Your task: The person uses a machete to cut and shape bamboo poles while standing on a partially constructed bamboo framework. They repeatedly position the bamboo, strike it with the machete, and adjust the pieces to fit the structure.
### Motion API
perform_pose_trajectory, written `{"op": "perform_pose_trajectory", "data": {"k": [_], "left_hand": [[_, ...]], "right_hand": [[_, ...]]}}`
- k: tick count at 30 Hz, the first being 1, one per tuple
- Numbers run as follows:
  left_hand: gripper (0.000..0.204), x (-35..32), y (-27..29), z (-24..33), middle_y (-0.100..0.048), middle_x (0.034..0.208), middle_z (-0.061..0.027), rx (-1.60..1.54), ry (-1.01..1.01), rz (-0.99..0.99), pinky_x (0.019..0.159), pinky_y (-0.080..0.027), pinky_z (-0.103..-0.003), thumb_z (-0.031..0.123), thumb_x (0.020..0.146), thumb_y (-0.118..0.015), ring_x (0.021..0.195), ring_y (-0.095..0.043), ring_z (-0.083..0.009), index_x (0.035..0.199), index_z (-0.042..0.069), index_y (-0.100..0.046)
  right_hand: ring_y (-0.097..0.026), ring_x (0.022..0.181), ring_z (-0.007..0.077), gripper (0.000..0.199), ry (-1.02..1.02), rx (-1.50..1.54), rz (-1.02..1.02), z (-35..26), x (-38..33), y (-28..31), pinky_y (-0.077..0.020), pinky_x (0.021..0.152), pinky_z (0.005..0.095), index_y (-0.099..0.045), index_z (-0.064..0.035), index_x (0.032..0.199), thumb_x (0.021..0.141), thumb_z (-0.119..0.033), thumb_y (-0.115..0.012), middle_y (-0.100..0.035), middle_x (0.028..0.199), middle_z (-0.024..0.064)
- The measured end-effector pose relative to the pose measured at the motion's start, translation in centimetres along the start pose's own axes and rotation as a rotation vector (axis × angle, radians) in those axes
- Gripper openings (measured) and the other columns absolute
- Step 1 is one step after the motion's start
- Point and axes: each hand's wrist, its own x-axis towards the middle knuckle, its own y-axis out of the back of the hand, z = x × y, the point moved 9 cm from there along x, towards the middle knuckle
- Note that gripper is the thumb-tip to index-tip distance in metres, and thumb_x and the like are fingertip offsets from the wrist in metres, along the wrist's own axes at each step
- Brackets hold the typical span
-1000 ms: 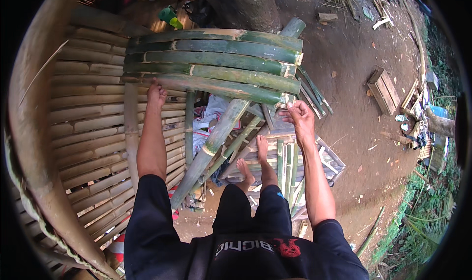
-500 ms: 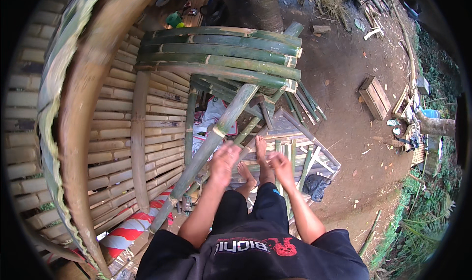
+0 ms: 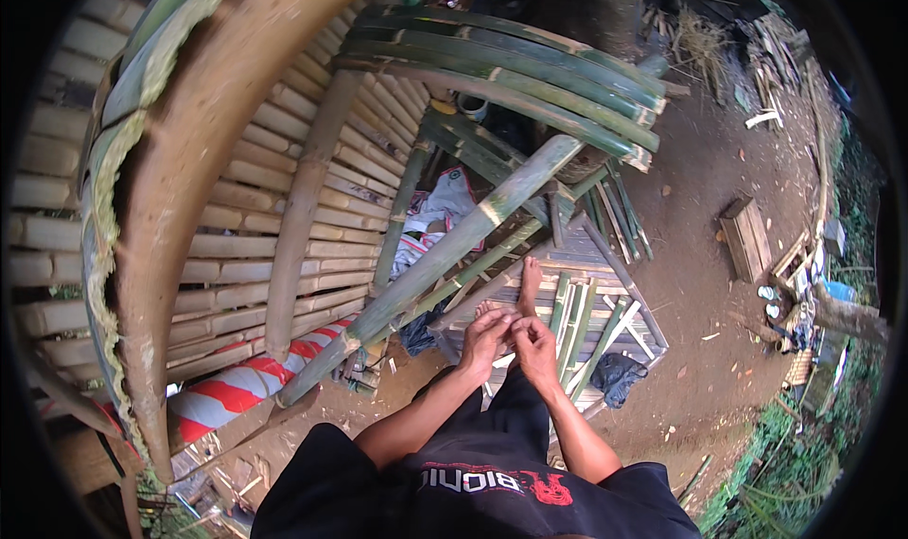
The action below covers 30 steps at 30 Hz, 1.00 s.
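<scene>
My left hand (image 3: 485,343) and my right hand (image 3: 535,352) meet in front of my body, fingertips pinched close together. Whatever lies between the fingers is too small to make out. Just left of them a thick bamboo pole (image 3: 449,236) slants from lower left up to a rack of split green bamboo slats (image 3: 501,71). Below my hands is a wooden platform (image 3: 577,251) where my bare foot (image 3: 531,286) rests. Several cut bamboo strips (image 3: 575,317) lie on it, to the right of my hands. A hammer-like tool (image 3: 554,216) hangs or leans by the pole's upper part.
A bamboo slat wall (image 3: 227,246) with a large curved pole (image 3: 199,161) fills the left. White sacks (image 3: 445,208) lie behind the slanting pole. A black plastic bag (image 3: 618,376) sits at the platform's right edge. A wooden crate (image 3: 745,240) stands on the dirt farther right.
My hands, which were apart, have come together with the fingertips meeting. The view has shifted, so the bamboo rack appears farther right and higher.
</scene>
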Motion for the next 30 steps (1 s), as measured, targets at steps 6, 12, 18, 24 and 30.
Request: {"op": "perform_pose_trajectory", "data": {"k": [6, 12, 18, 24, 30], "left_hand": [[0.018, -2.0, -0.7, 4.6, -0.067, 0.096, -0.0124, 0.841, -0.607, -0.105, 0.074, -0.051, -0.034, 0.009, 0.089, -0.062, 0.085, -0.066, -0.0234, 0.104, 0.000, -0.065], [0.017, -1.9, -1.4, 6.7, -0.065, 0.091, -0.0171, 1.051, -0.630, -0.258, 0.074, -0.050, -0.040, 0.005, 0.082, -0.063, 0.082, -0.064, -0.0351, 0.098, 0.000, -0.063], [0.016, -1.4, -2.2, 6.7, -0.065, 0.090, -0.0172, 1.052, -0.502, -0.263, 0.074, -0.051, -0.038, 0.004, 0.082, -0.063, 0.083, -0.064, -0.0318, 0.097, -0.001, -0.063], [0.014, 1.8, -1.8, 9.9, -0.065, 0.091, -0.0032, 0.764, -0.552, -0.113, 0.077, -0.049, -0.028, 0.012, 0.094, -0.060, 0.086, -0.060, -0.0097, 0.102, 0.002, -0.063], [0.017, 11.7, -2.1, 21.0, -0.064, 0.114, -0.0092, 0.400, -0.540, 0.023, 0.090, -0.048, -0.032, 0.014, 0.095, -0.060, 0.102, -0.060, -0.0166, 0.108, 0.003, -0.059]], "right_hand": [[-0.057, 0.065, 0.0078, 0.014, -0.058, -0.182, -0.040, 0.7, 0.5, 0.4, -0.0463, 0.061, 0.0226, -0.058, -0.0002, 0.083, 0.094, -0.007, -0.054, -0.061, 0.073, 0.0021], [-0.055, 0.065, 0.0057, 0.014, -0.045, -0.182, -0.104, 1.2, 0.6, -0.2, -0.0435, 0.059, 0.0216, -0.059, -0.0001, 0.083, 0.093, -0.009, -0.055, -0.062, 0.072, 0.0014], [-0.056, 0.068, 0.0065, 0.013, -0.078, -0.231, -0.148, 1.2, 1.2, 0.4, -0.0445, 0.062, 0.0223, -0.060, 0.0007, 0.086, 0.094, -0.008, -0.055, -0.061, 0.073, 0.0016], [-0.060, 0.078, 0.0109, 0.020, 0.262, -0.290, 0.291, -8.9, 8.0, 10.8, -0.0486, 0.064, 0.0248, -0.060, -0.0029, 0.102, 0.100, -0.021, -0.051, -0.061, 0.087, 0.0044], [-0.060, 0.092, 0.0149, 0.053, 0.363, -0.289, 0.584, -18.9, 17.1, 19.6, -0.0507, 0.070, 0.0260, -0.052, 0.0021, 0.129, 0.097, -0.039, -0.057, -0.061, 0.108, 0.0122]]}}
